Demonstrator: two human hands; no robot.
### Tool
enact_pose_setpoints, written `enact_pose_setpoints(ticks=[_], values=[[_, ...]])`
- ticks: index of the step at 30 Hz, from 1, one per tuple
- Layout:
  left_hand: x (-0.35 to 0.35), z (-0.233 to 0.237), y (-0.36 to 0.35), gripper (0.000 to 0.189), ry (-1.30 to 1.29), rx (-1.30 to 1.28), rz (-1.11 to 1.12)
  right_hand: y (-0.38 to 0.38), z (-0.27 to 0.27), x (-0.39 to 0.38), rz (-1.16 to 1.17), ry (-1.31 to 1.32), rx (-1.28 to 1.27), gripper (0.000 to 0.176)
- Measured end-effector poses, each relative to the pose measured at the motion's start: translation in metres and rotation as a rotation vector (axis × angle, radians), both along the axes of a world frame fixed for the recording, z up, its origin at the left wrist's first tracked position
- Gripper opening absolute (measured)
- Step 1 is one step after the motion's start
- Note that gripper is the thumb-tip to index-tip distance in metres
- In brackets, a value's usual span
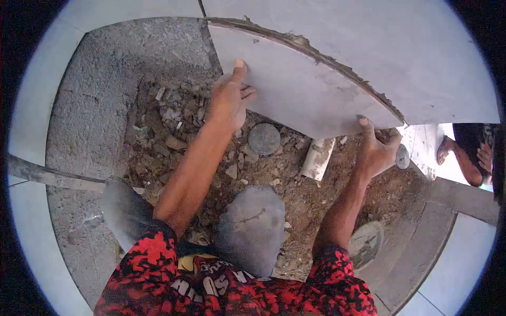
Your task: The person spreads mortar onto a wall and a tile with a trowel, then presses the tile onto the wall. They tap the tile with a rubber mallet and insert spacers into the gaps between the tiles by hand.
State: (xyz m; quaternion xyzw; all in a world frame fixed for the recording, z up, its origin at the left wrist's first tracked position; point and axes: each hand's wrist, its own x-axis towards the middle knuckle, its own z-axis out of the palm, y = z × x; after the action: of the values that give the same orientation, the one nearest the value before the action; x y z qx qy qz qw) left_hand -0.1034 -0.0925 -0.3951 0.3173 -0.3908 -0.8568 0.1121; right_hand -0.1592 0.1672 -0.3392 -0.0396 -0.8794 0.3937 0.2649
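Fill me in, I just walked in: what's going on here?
Someone is handling a large pale tile with two bare hands, the left hand at one end and the right hand near the other. Rough, mortar-like material shows along its upper edge. Beneath lies bare, stony soil with a short piece of pipe. Another person is partly visible off to the right.

Hands (232, 100) gripping pale tile (295, 79), rubble (179, 116) below, white pipe piece (318, 159) nearby
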Motion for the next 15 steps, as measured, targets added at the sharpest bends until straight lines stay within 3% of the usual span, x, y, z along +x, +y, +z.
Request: enact_pose_setpoints(ticks=[5, 7, 12, 14, 15], values=[[-0.008, 0.017, 0.045, 0.092, -0.008, -0.174, 0.137, -0.003, -0.019, -0.006, -0.027, 0.185, -0.147, 0.047], [-0.009, 0.031, 0.061, 0.105, 0.035, -0.026, 0.078, -0.002, -0.022, -0.003, -0.012, 0.203, -0.125, 0.042], [-0.023, 0.053, 0.094, 0.115, 0.111, -0.005, 0.133, -0.015, -0.010, 0.012, 0.018, 0.234, 0.080, 0.025], [-0.025, 0.057, 0.097, 0.116, 0.118, -0.019, 0.130, -0.015, -0.031, 0.022, -0.093, 0.254, -0.228, 0.019], [-0.025, 0.060, 0.100, 0.116, 0.102, -0.013, 0.149, -0.013, -0.062, 0.037, 0.036, 0.228, -0.389, 0.016]])
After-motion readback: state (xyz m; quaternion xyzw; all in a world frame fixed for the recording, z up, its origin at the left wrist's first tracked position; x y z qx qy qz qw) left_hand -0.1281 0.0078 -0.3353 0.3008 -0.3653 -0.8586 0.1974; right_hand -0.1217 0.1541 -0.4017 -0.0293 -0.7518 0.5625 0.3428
